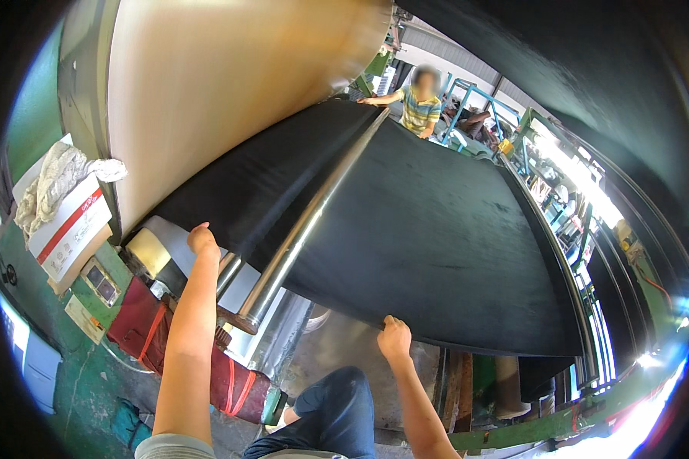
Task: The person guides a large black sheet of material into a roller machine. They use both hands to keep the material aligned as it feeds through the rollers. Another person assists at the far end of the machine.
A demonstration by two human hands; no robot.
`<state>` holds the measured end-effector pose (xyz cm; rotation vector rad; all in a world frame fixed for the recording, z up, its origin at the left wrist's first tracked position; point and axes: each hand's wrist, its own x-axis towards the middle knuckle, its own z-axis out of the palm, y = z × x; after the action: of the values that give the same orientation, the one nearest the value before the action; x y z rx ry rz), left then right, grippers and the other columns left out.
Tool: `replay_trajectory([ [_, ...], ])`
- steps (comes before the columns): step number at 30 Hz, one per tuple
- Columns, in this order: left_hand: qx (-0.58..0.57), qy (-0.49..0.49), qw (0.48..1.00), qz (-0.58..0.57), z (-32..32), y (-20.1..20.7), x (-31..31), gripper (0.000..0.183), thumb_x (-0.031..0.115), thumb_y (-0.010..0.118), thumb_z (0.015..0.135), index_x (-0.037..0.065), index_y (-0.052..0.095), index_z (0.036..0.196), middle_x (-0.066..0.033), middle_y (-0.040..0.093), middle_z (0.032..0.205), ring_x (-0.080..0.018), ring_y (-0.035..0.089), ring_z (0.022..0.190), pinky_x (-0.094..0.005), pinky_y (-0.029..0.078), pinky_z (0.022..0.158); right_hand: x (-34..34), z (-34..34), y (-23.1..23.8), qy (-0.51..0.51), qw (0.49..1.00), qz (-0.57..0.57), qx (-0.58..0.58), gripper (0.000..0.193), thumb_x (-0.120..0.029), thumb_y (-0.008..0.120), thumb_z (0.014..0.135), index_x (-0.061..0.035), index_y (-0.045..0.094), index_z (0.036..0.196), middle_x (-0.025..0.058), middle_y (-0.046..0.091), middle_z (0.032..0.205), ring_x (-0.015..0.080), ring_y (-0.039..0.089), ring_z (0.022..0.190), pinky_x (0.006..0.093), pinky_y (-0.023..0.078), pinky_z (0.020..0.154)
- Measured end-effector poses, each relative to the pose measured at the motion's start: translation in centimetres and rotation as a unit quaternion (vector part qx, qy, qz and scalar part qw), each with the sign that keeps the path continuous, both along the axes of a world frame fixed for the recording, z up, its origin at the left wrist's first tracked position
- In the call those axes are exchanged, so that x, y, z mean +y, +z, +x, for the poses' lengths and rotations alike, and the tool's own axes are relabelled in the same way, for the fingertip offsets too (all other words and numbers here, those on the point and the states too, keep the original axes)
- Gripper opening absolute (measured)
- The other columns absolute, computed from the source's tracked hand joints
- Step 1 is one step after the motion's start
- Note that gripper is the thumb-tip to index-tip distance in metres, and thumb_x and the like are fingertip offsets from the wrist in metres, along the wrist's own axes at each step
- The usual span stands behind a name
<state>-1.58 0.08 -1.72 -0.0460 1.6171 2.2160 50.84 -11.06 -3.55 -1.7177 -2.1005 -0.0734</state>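
- The left hand (203, 241) is left of the silver bar (314, 222), with its fingers curled tight on the near edge of the black sheet (429, 229).
- The right hand (394, 339) is right of the silver bar, and it pinches the same near edge. Its fingertips are hard to see.
- A huge, shiny tan drum (237, 92) stands up high, to the left of the silver bar.
- The black sheet is very wide. It spreads out on both sides of the silver bar, with the bigger part on the right.
- The silver bar is long, round and shiny. It slants away from the person.
- Another person (419, 111) in a striped top is by the far end of the silver bar, with one arm reaching to the sheet's far edge.
- A white box (73, 233) with a red stripe is well left of the silver bar.
- A crumpled pale cloth (57, 187) lies on top of that box, also well left of the silver bar.
- A small yellowish roll (149, 252) is left of the silver bar, near the left hand.
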Motion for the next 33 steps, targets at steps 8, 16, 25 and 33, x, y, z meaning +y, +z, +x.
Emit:
replay_trajectory([
  [8, -0.008, 0.006, 1.0, -0.021, -0.3, 0.7, -0.6, 0.018, 0.005, 0.065, 0.072, -0.001, 0.07, 0.089, -0.0181, 0.068, 0.101, -0.0261, 0.064, 0.091, -0.0341, 0.048, 0.085, 0.5, -4.3, 0.5, 0.053, 0.998, 0.013, 0.012, 0.012, -0.003, 0.055, 0.069, -0.0019, 0.057, 0.081, 0.0159, 0.062, 0.078, 0.0349, 0.06, 0.079, 0.0448, 0.048, 0.073],
  [16, 0.003, -0.126, 0.992, -0.008, 1.2, 0.4, 0.4, 0.01, 0.001, 0.067, 0.065, 0.001, 0.071, 0.075, -0.0139, 0.068, 0.096, -0.0234, 0.061, 0.09, -0.0333, 0.046, 0.084, 0.3, -6.9, 2.3, 0.119, 0.993, 0.024, 0.012, 0.011, -0.007, 0.056, 0.072, -0.0021, 0.055, 0.081, 0.0154, 0.06, 0.085, 0.0335, 0.059, 0.084, 0.0444, 0.048, 0.073],
  [25, -0.008, -0.148, 0.987, -0.06, 0.7, 0.3, 0.3, 0.017, 0.004, 0.057, 0.068, 0.011, 0.073, 0.07, -0.0103, 0.066, 0.091, -0.0231, 0.059, 0.084, -0.0351, 0.046, 0.075, 2.2, 5.7, 6.8, -0.027, 0.999, 0.013, -0.032, 0.024, -0.007, 0.071, 0.066, -0.004, 0.063, 0.088, 0.0124, 0.059, 0.1, 0.0321, 0.054, 0.101, 0.0409, 0.044, 0.088],
  [33, -0.022, -0.206, 0.977, -0.056, 2.1, 1.3, 0.0, 0.016, 0.011, 0.058, 0.073, 0.015, 0.072, 0.068, -0.0092, 0.065, 0.09, -0.0238, 0.058, 0.079, -0.0385, 0.046, 0.063, 0.6, 10.6, 0.9, -0.095, 0.993, -0.032, -0.066, 0.022, -0.005, 0.054, 0.071, -0.0005, 0.065, 0.09, 0.019, 0.066, 0.093, 0.0363, 0.062, 0.09, 0.0438, 0.049, 0.081],
])
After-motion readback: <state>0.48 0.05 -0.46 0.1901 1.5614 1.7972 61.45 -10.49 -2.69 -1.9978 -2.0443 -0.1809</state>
